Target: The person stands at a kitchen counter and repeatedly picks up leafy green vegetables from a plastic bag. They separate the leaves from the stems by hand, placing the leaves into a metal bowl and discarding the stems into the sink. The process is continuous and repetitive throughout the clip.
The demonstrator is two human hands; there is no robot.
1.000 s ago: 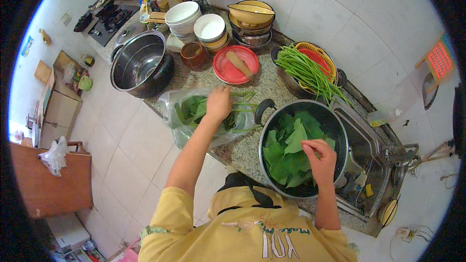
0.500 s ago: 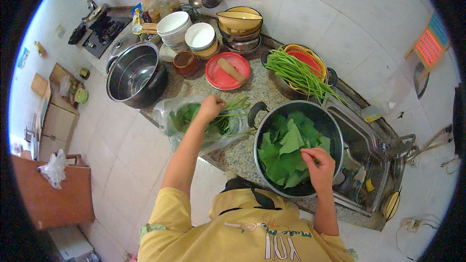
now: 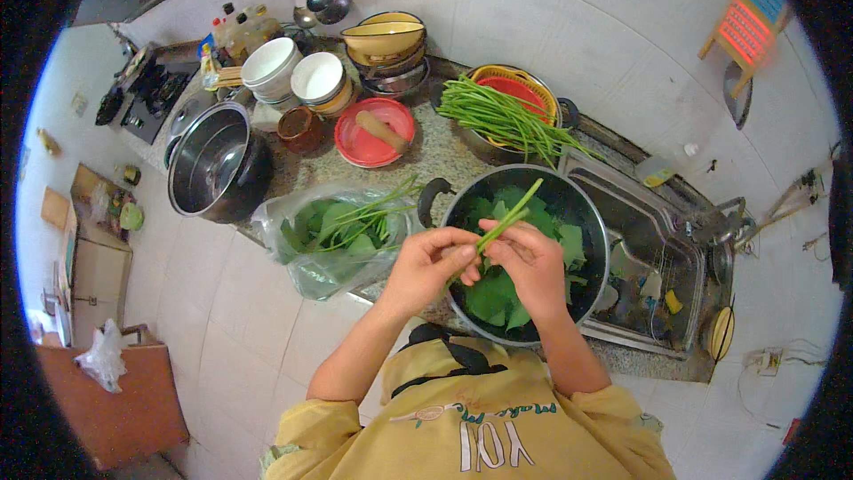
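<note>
My left hand (image 3: 437, 265) and my right hand (image 3: 530, 271) are together over the near left part of a large dark pot (image 3: 606, 253). Both pinch a green stalk (image 3: 518, 210), whose bare end points up and away; its lower part is hidden by my fingers. Broad green leaves (image 3: 494, 300) lie loose in the pot below. To the left, a clear plastic bag (image 3: 330, 276) lies open with leafy greens (image 3: 313, 222) inside, their stems sticking out toward the pot.
Beyond the pot, long green stems (image 3: 498, 116) rest across a yellow basket. A sink (image 3: 640, 222) borders the pot on the right. Further left stand a red plate (image 3: 353, 144) with a wooden stick, stacked white bowls (image 3: 317, 76) and an empty deep pot (image 3: 211, 160).
My left hand has left the bag and come right to meet my right hand over the pot. A green stalk is now held between them. The view has shifted slightly.
</note>
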